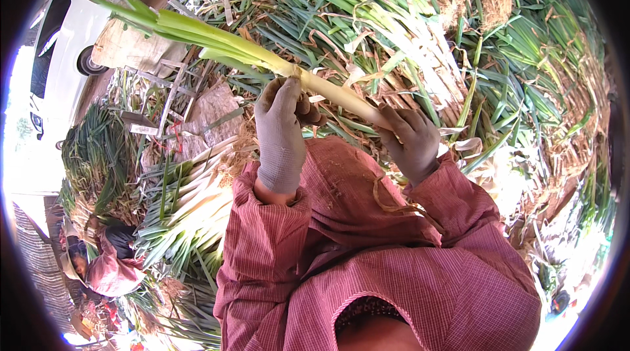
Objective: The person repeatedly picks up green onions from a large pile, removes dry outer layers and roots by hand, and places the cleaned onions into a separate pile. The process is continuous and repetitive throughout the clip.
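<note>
A long green onion stalk [339, 95] with a pale shaft and green leaves slants across in front of my chest, its leafy top toward the upper left. Grey work gloves cover both hands. My left hand [281, 129] pinches the stalk near where the leaves begin to part. Around the lower white end is my right hand [412, 140], whose fingers hide the root tip. Below the stalk, my lap is covered by a red checked smock [339, 178] with bits of dirt and a dry leaf strip on it.
Piled green onions [413, 50] with dry leaves lie ahead and to the right. Pale-stemmed onions [192, 198] are laid out at my left. A metal frame [170, 97] stands beyond them, near a white van [64, 40]. Another person [113, 267] bends at the lower left.
</note>
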